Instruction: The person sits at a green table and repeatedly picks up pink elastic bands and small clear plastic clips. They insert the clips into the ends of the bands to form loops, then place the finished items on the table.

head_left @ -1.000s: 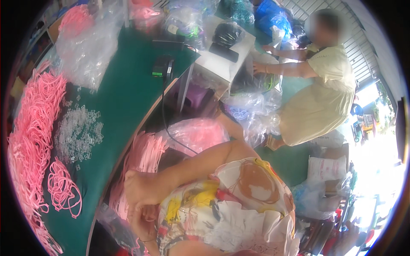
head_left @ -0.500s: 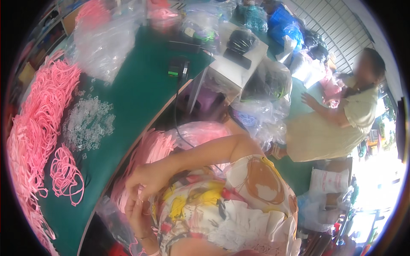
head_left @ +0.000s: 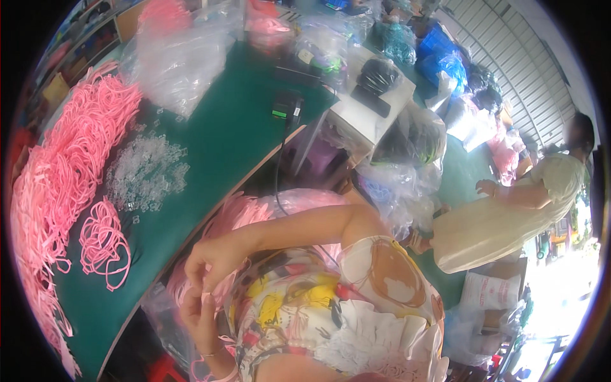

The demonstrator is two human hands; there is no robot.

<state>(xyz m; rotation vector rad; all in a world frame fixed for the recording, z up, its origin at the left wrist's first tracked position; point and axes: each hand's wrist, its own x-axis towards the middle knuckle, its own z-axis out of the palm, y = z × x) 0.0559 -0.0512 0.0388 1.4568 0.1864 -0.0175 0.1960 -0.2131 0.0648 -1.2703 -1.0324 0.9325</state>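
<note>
My right hand (head_left: 219, 260) reaches in from the right with bent fingers pinched together. Just below it, my left hand (head_left: 202, 317) is raised with its fingers closed, their tips meeting those of the right. Whatever sits between the fingertips is too small and blurred to make out. Behind both hands hang pink cords (head_left: 238, 213), partly under clear plastic, beside the table edge. A thin pink loop (head_left: 198, 368) shows near my left wrist. On the green table (head_left: 210, 153) lie a long heap of pink cords (head_left: 83, 165), a small loose coil of pink cord (head_left: 105, 245) and a pile of small clear plastic pieces (head_left: 147, 172).
Clear plastic bags (head_left: 181, 70) lie at the table's far end. A small black device (head_left: 287, 107) with a green light trails a cable over the edge. A white stand (head_left: 375, 108) and stuffed bags (head_left: 407, 137) stand beyond. At the right is another person (head_left: 515, 204) in pale clothes.
The whole view has shifted slightly, moving the table things to the right. My hands stay together, fingertips close. The other person has moved right and turned away.
</note>
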